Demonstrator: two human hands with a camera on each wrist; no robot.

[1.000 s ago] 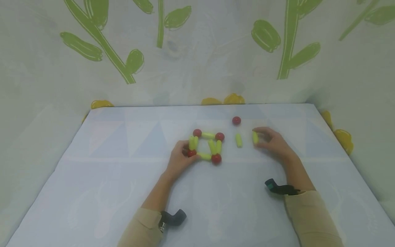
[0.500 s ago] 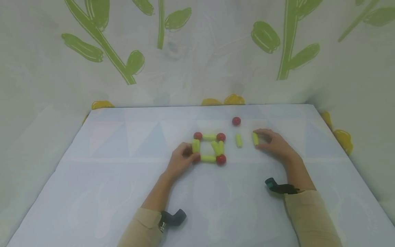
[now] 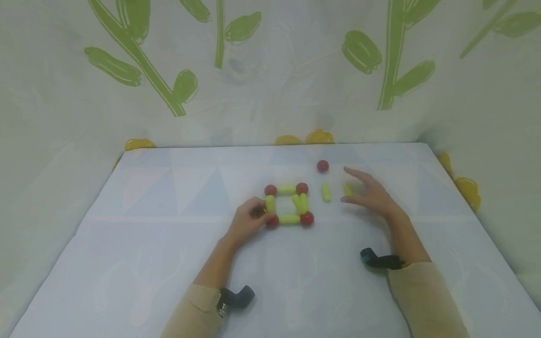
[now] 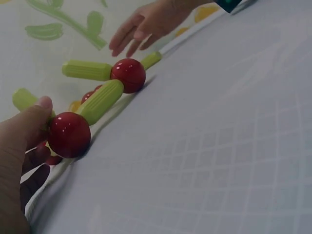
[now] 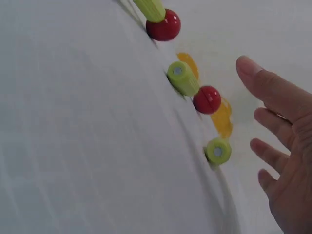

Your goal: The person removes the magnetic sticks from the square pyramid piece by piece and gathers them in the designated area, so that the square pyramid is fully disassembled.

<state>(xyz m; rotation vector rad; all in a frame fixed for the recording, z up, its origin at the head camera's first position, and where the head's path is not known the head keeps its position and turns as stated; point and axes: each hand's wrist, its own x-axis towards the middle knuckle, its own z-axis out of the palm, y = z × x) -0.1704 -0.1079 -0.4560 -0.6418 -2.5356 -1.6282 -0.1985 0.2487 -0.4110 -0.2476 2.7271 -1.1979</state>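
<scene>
On my feed the nearest red ball (image 4: 69, 135) looks like smooth, glossy plastic with small bright highlights. The yellow-green rod (image 4: 101, 101) touching it reads to me as plastic too, ribbed lengthwise and less shiny; on another rod (image 5: 188, 86) I see an end disc (image 5: 177, 71) like dull grey metal. The tabletop covering (image 3: 291, 277) appears smooth and matt, the right sleeve (image 3: 427, 295) matt cloth, the left wrist device (image 3: 241, 298) dark plastic.

Between the fingers of the right hand (image 3: 374, 195) lies one rod (image 3: 348, 188), a second rod (image 3: 326, 193) past their tips. The frame (image 3: 289, 219) blocks the left hand (image 3: 247, 218) fingertip-side; wristward, the table (image 3: 291, 277) allows passage.
</scene>
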